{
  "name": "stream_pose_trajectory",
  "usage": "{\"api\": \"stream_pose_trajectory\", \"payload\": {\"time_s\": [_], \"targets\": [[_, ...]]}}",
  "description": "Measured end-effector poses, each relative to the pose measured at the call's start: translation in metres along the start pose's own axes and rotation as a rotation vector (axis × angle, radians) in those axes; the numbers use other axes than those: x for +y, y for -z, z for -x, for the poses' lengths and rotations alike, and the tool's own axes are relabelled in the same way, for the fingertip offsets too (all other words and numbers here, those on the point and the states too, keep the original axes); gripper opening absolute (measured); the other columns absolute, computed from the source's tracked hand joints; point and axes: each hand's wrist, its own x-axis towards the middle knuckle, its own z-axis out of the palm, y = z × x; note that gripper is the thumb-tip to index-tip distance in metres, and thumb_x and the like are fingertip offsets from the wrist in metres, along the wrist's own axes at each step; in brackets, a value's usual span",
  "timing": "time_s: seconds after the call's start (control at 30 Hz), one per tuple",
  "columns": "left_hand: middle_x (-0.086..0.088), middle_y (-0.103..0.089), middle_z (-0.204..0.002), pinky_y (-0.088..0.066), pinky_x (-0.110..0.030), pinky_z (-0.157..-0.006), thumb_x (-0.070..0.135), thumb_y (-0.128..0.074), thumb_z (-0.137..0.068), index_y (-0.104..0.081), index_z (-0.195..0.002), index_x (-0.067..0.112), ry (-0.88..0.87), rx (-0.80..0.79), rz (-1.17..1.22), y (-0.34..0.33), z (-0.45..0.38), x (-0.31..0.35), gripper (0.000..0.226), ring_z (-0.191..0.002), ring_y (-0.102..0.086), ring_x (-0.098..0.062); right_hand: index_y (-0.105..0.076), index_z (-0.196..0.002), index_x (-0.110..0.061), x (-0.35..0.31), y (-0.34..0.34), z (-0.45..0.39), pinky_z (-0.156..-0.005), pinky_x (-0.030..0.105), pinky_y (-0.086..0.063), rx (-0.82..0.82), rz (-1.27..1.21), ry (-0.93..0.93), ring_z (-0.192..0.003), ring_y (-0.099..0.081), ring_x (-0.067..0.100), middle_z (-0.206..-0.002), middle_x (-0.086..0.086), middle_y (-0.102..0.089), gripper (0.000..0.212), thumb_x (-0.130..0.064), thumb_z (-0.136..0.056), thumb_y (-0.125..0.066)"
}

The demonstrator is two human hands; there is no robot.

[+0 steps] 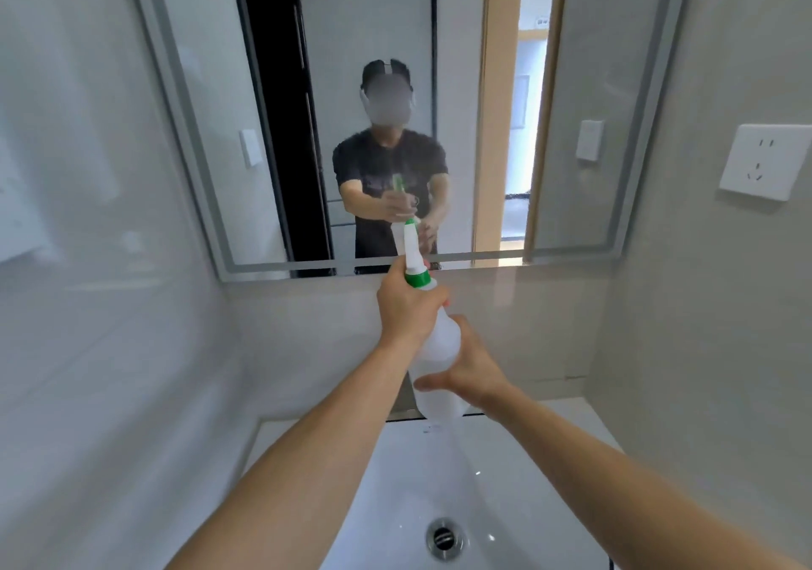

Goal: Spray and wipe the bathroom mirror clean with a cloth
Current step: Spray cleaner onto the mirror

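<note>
Mirror (571,64) faces one spray bottle (433,341); left hand (406,305) grips its neck, right hand (472,363) wraps its body. One sink (395,481) below.

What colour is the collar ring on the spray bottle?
Green, on the spray bottle; the collar ring shows best in the head view, just above the left hand.

A: What is out of sight?
B: The left grip (411,305) covers the bottle's (439,349) neck and trigger. The mirror's (580,86) top and the sink's (395,481) near rim are cut off.
A: Any cloth?
B: Cannot tell.
</note>
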Motion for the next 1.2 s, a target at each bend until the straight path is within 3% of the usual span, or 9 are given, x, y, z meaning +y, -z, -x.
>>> {"api": "stream_pose_trajectory", "payload": {"time_s": [0.2,0.33,0.47,0.63,0.73,0.87,1.03,1.2], "targets": [[0.000,-0.065,-0.091,-0.055,-0.040,-0.075,-0.002,-0.073,-0.062,-0.062,-0.102,0.013,-0.013,0.037,-0.014,0.022,-0.008,0.002,0.044,-0.081,-0.060,-0.019,-0.038,-0.126,-0.031,-0.014,-0.014,-0.010,-0.082,0.038,-0.047,-0.038,0.023,0.043,-0.105,-0.056,0.020,-0.107,-0.012,-0.055,0.086,-0.017,-0.062,-0.093],[0.003,-0.060,-0.090,-0.052,-0.037,-0.078,-0.002,-0.074,-0.066,-0.059,-0.112,0.022,-0.021,0.070,-0.014,0.037,-0.009,0.003,0.054,-0.085,-0.058,-0.019,-0.039,-0.128,-0.029,-0.022,-0.026,-0.016,-0.083,0.040,-0.046,-0.060,0.025,0.067,-0.110,-0.055,0.025,-0.119,0.001,-0.056,0.087,-0.016,-0.060,-0.093],[0.003,-0.059,-0.086,-0.051,-0.035,-0.076,-0.002,-0.074,-0.068,-0.058,-0.106,0.023,-0.011,0.132,-0.001,0.058,-0.009,0.002,0.048,-0.080,-0.058,-0.015,-0.040,-0.129,-0.027,-0.032,-0.039,-0.020,-0.084,0.039,-0.045,-0.108,0.048,0.100,-0.110,-0.053,0.025,-0.120,0.001,-0.055,0.087,-0.014,-0.061,-0.093],[-0.007,-0.065,-0.101,-0.057,-0.046,-0.086,0.011,-0.074,-0.062,-0.059,-0.111,0.026,0.027,0.206,-0.019,0.086,-0.004,0.002,0.054,-0.095,-0.067,-0.031,-0.038,-0.127,-0.027,-0.042,-0.066,-0.022,-0.085,0.040,-0.047,-0.196,0.058,0.114,-0.111,-0.054,0.025,-0.119,0.001,-0.056,0.085,-0.015,-0.063,-0.092],[-0.008,-0.066,-0.096,-0.057,-0.047,-0.082,0.010,-0.072,-0.057,-0.061,-0.102,0.021,0.046,0.239,-0.058,0.104,-0.003,-0.002,0.048,-0.091,-0.066,-0.033,-0.039,-0.130,-0.025,-0.048,-0.084,-0.019,-0.088,0.042,-0.049,-0.235,0.052,0.124,-0.112,-0.055,0.025,-0.118,0.000,-0.057,0.088,-0.017,-0.061,-0.093],[0.001,-0.066,-0.082,-0.057,-0.049,-0.072,0.012,-0.068,-0.047,-0.061,-0.086,0.020,0.057,0.295,-0.080,0.127,-0.001,-0.007,0.041,-0.074,-0.061,-0.025,-0.042,-0.123,-0.024,-0.053,-0.107,-0.013,-0.079,0.037,-0.052,-0.284,0.003,0.122,-0.104,-0.058,0.022,-0.107,-0.008,-0.058,0.086,-0.019,-0.054,-0.094],[-0.007,-0.067,-0.079,-0.058,-0.055,-0.073,0.021,-0.065,-0.043,-0.059,-0.079,0.022,0.081,0.333,-0.109,0.144,0.005,-0.013,0.037,-0.079,-0.069,-0.038,-0.041,-0.123,-0.031,-0.055,-0.128,-0.006,-0.087,0.048,-0.055,-0.344,-0.049,0.084,-0.107,-0.058,0.023,-0.112,-0.006,-0.058,0.091,-0.032,-0.044,-0.088],[-0.004,-0.067,-0.088,-0.058,-0.054,-0.080,0.015,-0.068,-0.047,-0.063,-0.094,0.018,0.075,0.337,-0.110,0.155,0.006,-0.005,0.047,-0.087,-0.067,-0.037,-0.042,-0.123,-0.029,-0.064,-0.137,-0.006,-0.090,0.050,-0.055,-0.347,-0.056,0.107,-0.107,-0.059,0.023,-0.110,-0.006,-0.059,0.091,-0.029,-0.046,-0.092]]}}
